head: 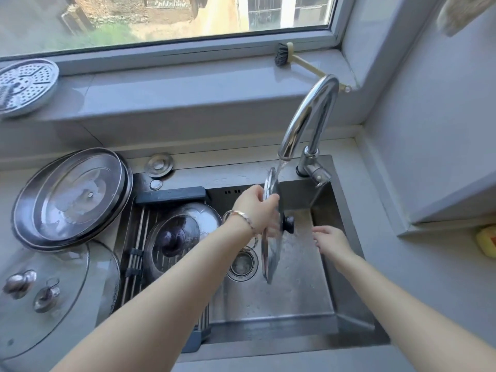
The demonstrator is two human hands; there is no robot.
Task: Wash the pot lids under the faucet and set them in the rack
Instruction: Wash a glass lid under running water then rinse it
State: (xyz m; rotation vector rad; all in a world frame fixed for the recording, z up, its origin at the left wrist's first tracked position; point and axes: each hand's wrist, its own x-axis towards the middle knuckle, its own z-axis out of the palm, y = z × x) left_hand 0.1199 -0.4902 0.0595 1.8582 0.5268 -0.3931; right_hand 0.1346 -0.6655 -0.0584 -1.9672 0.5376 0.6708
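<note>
While our left hand (255, 208) grips a glass lid (269, 255) under the faucet (308, 114), right hand (330, 238) slack, one knobbed lid (174, 237) lies in the rack (134, 253); more lids (67, 299) wait lower left.

The grey table (416, 253) holds a steel sink (271, 331). Left of the sink, glass lids (48, 312) lie on the table, and a large steel-rimmed lid (72, 197) rests tilted just behind them. Far right of the sink sits a yellow object (487, 240).

No readable text, labels or numbers anywhere.
</note>
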